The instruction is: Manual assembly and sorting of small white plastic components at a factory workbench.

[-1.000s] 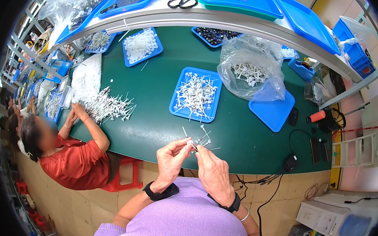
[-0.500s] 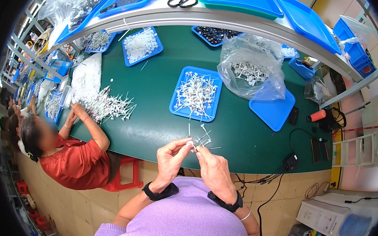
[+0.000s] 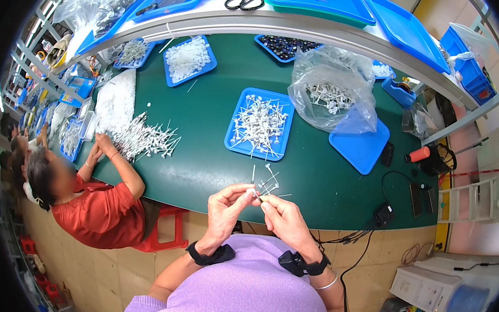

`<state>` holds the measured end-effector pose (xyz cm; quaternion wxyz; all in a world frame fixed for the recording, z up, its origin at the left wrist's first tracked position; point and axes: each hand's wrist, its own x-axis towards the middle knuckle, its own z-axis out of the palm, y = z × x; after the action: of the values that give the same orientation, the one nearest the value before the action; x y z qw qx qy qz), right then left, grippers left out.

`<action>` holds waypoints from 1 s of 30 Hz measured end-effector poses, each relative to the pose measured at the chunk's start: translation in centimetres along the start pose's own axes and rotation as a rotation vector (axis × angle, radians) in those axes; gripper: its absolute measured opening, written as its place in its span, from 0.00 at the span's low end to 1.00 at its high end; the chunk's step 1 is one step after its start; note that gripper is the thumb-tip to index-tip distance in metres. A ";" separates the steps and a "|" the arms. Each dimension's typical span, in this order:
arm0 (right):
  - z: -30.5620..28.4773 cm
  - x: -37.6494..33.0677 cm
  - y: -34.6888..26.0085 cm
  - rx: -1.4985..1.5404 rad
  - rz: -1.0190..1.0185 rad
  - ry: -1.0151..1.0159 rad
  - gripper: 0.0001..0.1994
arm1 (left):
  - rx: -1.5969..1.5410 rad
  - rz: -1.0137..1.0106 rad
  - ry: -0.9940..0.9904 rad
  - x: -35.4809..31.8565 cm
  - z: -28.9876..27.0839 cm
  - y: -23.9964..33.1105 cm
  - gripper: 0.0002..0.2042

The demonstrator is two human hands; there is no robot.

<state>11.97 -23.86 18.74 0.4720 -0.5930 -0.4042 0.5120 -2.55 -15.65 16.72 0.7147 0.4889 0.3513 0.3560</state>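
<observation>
Over the near edge of the green table, my left hand (image 3: 226,208) is closed on a small white-headed piece (image 3: 251,192). A thin pale stem (image 3: 253,174) points away from its fingertips. Close beside it, my right hand (image 3: 284,218) pinches a thin rod (image 3: 259,198), dark near the fingers, its tip by the white head. Whether the two touch is too small to tell. Just beyond my fingers lie several loose white-headed sticks (image 3: 269,184). Farther off, a blue tray (image 3: 228,142) holds a heap of similar sticks.
A clear bag (image 3: 300,110) of sticks overlaps an upturned-looking blue tray (image 3: 359,144) at right. Trays of white caps (image 3: 188,60) and dark beads (image 3: 284,46) stand at the back, below a shelf (image 3: 307,22). On the left, a person (image 3: 101,212) works by a stick pile (image 3: 148,138).
My right hand has shifted slightly right and turned a little, its fingertips drawing back from the white head. My left hand stays nearly in place.
</observation>
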 end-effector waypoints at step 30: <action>0.1 -1.7 -1.4 -0.304 -0.071 0.080 0.08 | 0.045 -0.077 -0.011 0.5 -0.7 -0.6 0.11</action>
<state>11.60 -25.19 20.45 0.4103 -0.6630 -0.4787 0.4036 -2.77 -15.07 15.88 0.7188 0.4927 0.3738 0.3174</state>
